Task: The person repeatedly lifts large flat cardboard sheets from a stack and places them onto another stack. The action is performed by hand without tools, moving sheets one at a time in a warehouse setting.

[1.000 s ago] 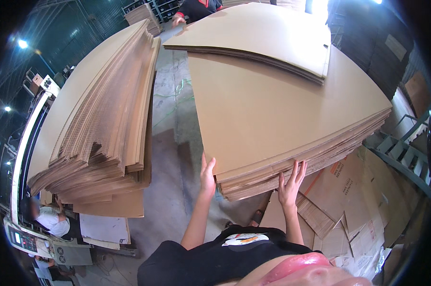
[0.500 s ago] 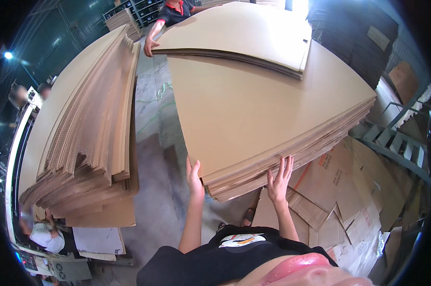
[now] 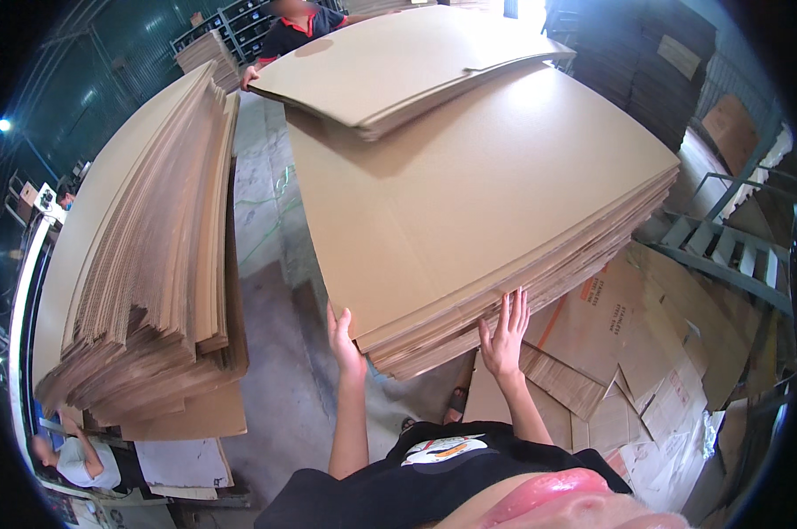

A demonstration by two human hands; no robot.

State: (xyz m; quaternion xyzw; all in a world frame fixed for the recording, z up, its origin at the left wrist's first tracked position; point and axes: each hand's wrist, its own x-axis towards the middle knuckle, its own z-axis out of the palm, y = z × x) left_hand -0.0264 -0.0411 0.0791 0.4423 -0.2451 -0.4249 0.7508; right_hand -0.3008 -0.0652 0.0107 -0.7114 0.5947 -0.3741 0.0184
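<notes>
A tall stack of brown cardboard sheets [image 3: 469,212] stands in front of me. My left hand [image 3: 344,339] rests upright against its near left corner, fingers stretched. Against the near edge on the right lies my right hand [image 3: 506,333], palm to the sheet edges and fingers spread. Neither hand grips a sheet. On top of the stack's far part is a smaller bundle of sheets [image 3: 389,66], its near corner bent down. A co-worker [image 3: 297,31] in a dark shirt with red collar holds that bundle's far left corner with one hand.
Another tall, uneven cardboard stack [image 3: 151,229] stands on the left, across a strip of grey floor [image 3: 270,335]. Flattened cartons [image 3: 628,326] cover the floor at right, near metal steps [image 3: 716,251]. A person in a white shirt [image 3: 89,458] is at lower left beside a machine.
The upper bundle has turned, and its near edge now slants with a corner toward the left. The co-worker's hand has shifted left and back. My hands stay against the stack.
</notes>
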